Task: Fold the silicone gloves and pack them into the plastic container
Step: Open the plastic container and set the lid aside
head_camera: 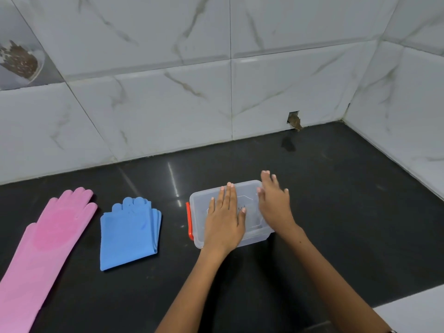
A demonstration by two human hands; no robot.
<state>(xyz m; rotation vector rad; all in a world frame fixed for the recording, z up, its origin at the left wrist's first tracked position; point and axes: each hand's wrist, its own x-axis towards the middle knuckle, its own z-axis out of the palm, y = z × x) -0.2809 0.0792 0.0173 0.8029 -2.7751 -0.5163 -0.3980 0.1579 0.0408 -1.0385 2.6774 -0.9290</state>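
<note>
A clear plastic container (249,188) with its lid on and an orange latch (189,221) on its left side stands on the black counter. My left hand (224,219) lies flat on the lid, fingers spread. At the container's right side, my right hand (275,203) is open with its fingers apart, touching or just above the edge. To the left of the container lies a folded blue silicone glove (128,234). Further left, a pink silicone glove (45,241) lies flat and unfolded, its cuff running off the bottom left.
The black counter (348,200) meets a white marble-tiled wall at the back and on the right. A small hole in the wall (294,120) sits near the back right corner. A white edge (413,308) shows at the bottom right.
</note>
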